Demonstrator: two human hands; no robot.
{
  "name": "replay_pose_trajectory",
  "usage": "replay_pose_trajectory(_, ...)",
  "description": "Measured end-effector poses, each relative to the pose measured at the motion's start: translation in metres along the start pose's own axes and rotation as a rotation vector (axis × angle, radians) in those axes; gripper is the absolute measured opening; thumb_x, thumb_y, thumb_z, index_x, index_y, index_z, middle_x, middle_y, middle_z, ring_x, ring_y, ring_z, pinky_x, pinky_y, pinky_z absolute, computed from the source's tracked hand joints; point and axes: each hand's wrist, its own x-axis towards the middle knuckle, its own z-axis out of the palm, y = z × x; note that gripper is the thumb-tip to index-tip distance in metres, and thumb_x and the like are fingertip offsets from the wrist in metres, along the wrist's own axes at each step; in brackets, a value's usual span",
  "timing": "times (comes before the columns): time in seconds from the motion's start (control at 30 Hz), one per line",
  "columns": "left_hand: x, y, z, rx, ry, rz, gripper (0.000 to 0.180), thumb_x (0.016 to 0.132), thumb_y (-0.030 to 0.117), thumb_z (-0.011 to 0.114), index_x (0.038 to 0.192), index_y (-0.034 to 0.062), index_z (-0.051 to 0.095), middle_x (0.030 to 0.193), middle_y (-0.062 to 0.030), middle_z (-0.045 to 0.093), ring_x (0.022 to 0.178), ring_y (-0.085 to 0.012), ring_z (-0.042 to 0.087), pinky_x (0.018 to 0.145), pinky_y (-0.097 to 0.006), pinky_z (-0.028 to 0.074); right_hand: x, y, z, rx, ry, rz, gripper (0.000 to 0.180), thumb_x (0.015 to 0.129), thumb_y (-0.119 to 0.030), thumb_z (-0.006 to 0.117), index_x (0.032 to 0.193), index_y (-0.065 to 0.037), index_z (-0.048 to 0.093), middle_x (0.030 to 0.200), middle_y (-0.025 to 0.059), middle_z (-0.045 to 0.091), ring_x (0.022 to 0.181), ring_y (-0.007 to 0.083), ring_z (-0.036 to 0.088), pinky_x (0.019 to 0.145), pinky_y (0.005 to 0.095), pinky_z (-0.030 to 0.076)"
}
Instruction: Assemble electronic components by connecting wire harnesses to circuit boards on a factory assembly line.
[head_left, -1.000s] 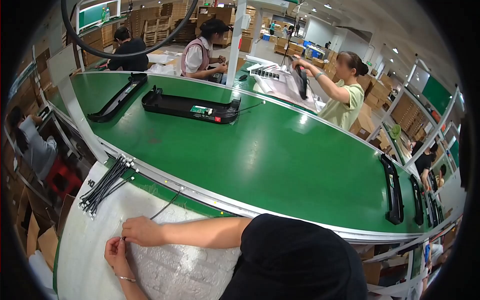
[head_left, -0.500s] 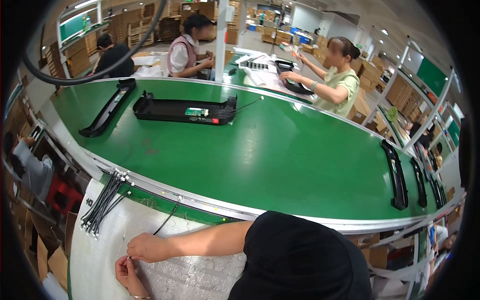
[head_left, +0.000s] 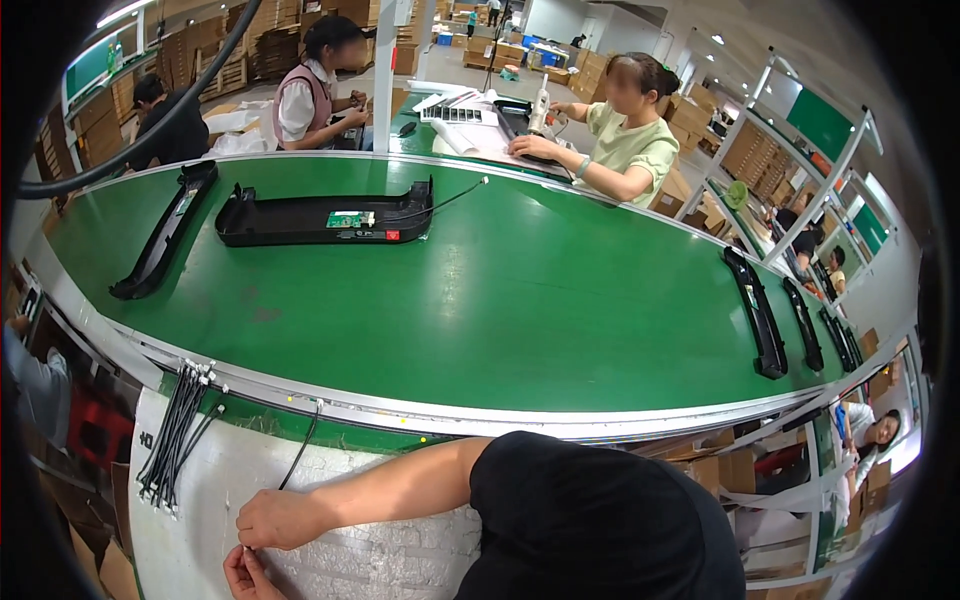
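My right hand (head_left: 277, 519) reaches in from the right with its fingers closed, low over the pale worktop. A black cable (head_left: 302, 450) runs from a white plug (head_left: 319, 405) at the belt's near rail down into that hand. Just below it, my left hand (head_left: 248, 577) pinches with thumb and finger, nearly touching the right fingertips. A tiny pale piece shows between them, too small to name. Up and to the left of the hands lies a bundle of black cables (head_left: 178, 440) with white plugs.
On the green belt (head_left: 470, 320) sit a black housing (head_left: 290, 228) with a circuit board, a slim black housing (head_left: 168, 235) at left and several more (head_left: 757, 315) at right. Across the belt a person (head_left: 632, 140) holds a whitish tool over another housing. Another person (head_left: 310, 95) sits farther left.
The whole view has shifted, so the belt and housings appear farther left. My hands stay together at the cable. The person across now holds the whitish tool down near the housing.
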Motion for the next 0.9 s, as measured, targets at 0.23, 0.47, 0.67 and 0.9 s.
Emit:
replay_pose_trajectory(0.23,0.001,0.002,-0.003,0.123,-0.017,0.010,0.013,0.087,0.009,0.062,0.096,-0.0008,0.061,0.087,-0.0074,0.062,0.073,-0.0140,0.054,0.064,-0.024,0.046,-0.001,0.001,0.000,0.058,-0.022,0.046,0.011,0.070,-0.012,0.061,0.069,-0.003,0.054,0.069,0.0076,0.053,0.069,0.0267,0.056,0.057,0.0386,0.046)
replay_pose_trajectory(0.47,0.002,0.000,-0.002,0.058,-0.039,0.049,0.013,0.086,0.008,0.062,0.095,-0.0020,0.061,0.085,-0.0052,0.060,0.074,-0.0128,0.052,0.067,-0.024,0.046,0.004,-0.002,-0.010,0.199,-0.066,0.179,0.015,0.077,-0.014,0.062,0.071,-0.003,0.053,0.076,0.0097,0.050,0.070,0.0307,0.056,0.058,0.0418,0.045)
replay_pose_trajectory(0.67,0.001,-0.005,-0.001,0.068,-0.056,0.069,0.012,0.086,0.007,0.062,0.093,-0.0022,0.061,0.086,-0.0062,0.060,0.076,-0.0138,0.053,0.070,-0.025,0.047,0.000,0.000,-0.005,0.214,-0.095,0.251,0.014,0.074,-0.015,0.066,0.073,-0.003,0.058,0.077,0.0098,0.055,0.072,0.0314,0.058,0.063,0.0419,0.047)
replay_pose_trajectory(0.9,0.022,-0.031,-0.011,0.180,-0.117,0.153,0.011,0.090,0.009,0.055,0.098,0.0010,0.056,0.088,-0.0012,0.057,0.078,-0.0079,0.052,0.070,-0.020,0.042,0.003,0.006,-0.006,0.150,-0.134,0.204,0.014,0.076,-0.015,0.064,0.073,-0.003,0.057,0.078,0.0102,0.054,0.073,0.0315,0.058,0.062,0.0413,0.048)
